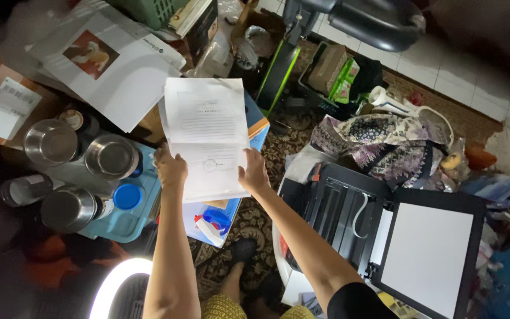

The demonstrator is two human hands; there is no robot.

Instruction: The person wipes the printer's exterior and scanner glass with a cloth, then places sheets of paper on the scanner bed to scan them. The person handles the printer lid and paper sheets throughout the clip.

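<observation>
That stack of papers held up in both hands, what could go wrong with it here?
The stack of papers is pinched only at its bottom corners by the left hand and right hand, so loose sheets might slide out and scatter. Open steel containers and a spray bottle sit just below; dropped pages could possibly land there and get wet. The scanner stands open beside the right arm, so an elbow swing might knock its lid.

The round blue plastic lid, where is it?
The round blue plastic lid lies left of the left hand, on the light blue tray beside shiny steel cups.
</observation>
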